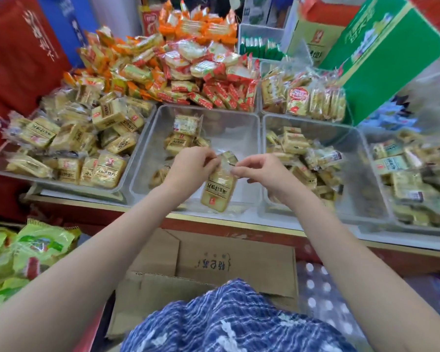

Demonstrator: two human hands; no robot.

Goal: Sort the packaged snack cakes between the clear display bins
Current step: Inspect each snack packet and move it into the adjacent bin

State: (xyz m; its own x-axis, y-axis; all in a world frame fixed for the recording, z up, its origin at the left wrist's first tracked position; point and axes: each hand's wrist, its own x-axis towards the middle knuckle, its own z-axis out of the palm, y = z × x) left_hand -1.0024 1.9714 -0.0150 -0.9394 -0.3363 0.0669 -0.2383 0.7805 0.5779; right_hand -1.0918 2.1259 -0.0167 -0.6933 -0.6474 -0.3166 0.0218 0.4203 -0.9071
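A yellow packaged snack cake (217,189) hangs upright over the front of the middle clear bin (148,158). My left hand (191,165) pinches its top left edge, and my right hand (261,174) pinches the clear wrapper at its top right. The middle bin holds only a few cakes (182,141) near its back left. To its left, another bin (0,165) is heaped with similar yellow cakes. A third bin (351,148) on the right is about half full of them.
Orange and red packaged snacks (188,59) are piled behind the bins. A green carton (381,54) stands at the back right. A further bin of cakes (417,179) sits far right. An open cardboard box (214,265) lies below the counter edge, green bags (31,250) lower left.
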